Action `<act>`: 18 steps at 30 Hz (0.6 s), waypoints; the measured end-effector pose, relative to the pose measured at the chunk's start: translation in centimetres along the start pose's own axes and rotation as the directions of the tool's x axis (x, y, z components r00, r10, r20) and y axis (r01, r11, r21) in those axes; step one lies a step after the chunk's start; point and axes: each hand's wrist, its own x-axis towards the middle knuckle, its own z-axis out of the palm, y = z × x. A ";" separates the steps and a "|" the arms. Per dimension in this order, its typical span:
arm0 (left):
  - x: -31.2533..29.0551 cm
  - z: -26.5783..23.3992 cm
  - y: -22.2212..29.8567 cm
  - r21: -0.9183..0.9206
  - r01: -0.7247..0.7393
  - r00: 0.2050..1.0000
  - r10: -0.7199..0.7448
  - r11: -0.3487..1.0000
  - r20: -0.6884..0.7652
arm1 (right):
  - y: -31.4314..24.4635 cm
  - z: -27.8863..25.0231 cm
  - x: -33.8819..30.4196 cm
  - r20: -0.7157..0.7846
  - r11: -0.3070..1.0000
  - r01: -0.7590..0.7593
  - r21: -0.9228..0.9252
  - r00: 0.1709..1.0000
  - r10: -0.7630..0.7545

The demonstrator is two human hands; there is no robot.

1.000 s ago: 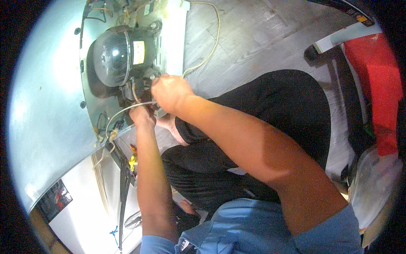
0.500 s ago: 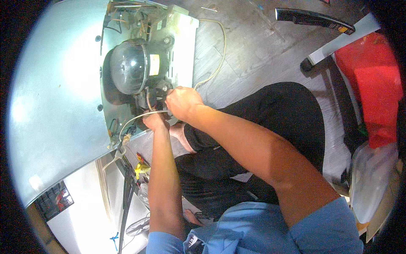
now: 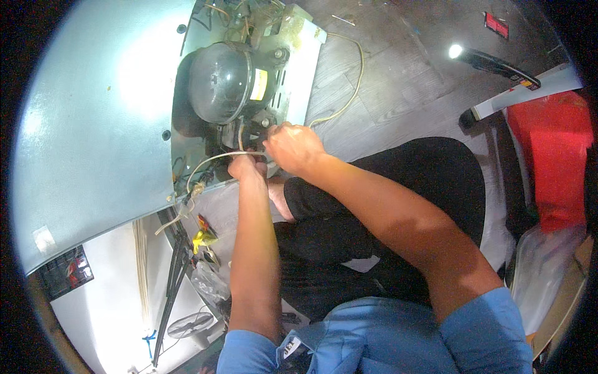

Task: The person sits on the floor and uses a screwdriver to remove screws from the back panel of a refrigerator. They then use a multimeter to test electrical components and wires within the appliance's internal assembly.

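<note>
A black domed compressor [image 3: 218, 84] with a yellow-and-white label sits in the open compartment of a large pale blue appliance cabinet [image 3: 93, 124]. At its near end, my left hand [image 3: 246, 164] reaches in under an off-white cable [image 3: 218, 156], fingers curled and mostly hidden. My right hand [image 3: 293, 147] is closed beside it, at the near end of the pale metal base plate [image 3: 299, 68], next to a mounting bolt [image 3: 266, 122]. What either hand grips is hidden. A copper-coloured tube [image 3: 240, 134] runs down from the compressor toward my left hand.
A lit black flashlight [image 3: 495, 66] rests at the upper right, near a red flat item [image 3: 496, 25]. Red material [image 3: 551, 156] and a clear plastic container [image 3: 543, 274] stand at the right. Yellow-handled tools [image 3: 202, 239] and a fan [image 3: 190, 325] lie lower left.
The whole view has shifted, so cabinet and hands appear farther right. The flashlight's lit end and the red flat item now show. Both hands stay at the compressor's near end.
</note>
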 end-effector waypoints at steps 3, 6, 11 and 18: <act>-0.2 -0.4 0.1 0.067 0.032 0.996 -0.037 0.997 0.085 | 0.5 1.1 0.1 -0.065 0.986 0.070 -0.149 0.995 -0.080; 0.2 -1.5 -0.2 0.043 -0.056 0.989 0.050 0.998 0.140 | -0.3 -0.1 -0.6 -0.092 0.985 0.113 -0.129 0.988 -0.126; -2.1 -1.3 -0.6 0.171 -0.226 0.967 0.200 0.959 0.158 | 0.0 -0.9 0.0 -0.055 0.998 -0.023 -0.054 0.998 0.020; -1.5 -1.5 -0.8 0.190 -0.307 0.940 0.266 0.932 0.214 | -0.7 -2.9 0.5 0.130 0.977 -0.202 0.066 0.973 0.193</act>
